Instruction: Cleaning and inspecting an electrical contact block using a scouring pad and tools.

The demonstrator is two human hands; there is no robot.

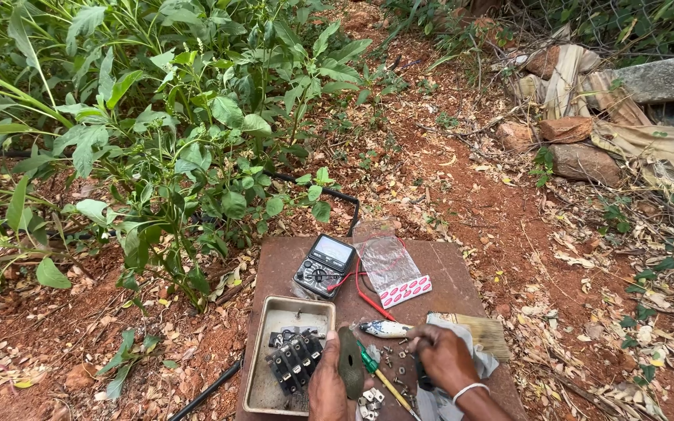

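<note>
The person's left hand [328, 386] is closed around a dark, flat, oval plate [349, 360], held upright on edge (looks dull and grimy) just right of the open metal box [259, 366]. Inside the box sit black switch blocks [294, 360]. The right hand [445, 357] is curled shut near the plate's right side, though what it grips is hidden. A green-handled screwdriver [376, 370] lies between them; a multimeter [324, 265] sits beyond the box.
</note>
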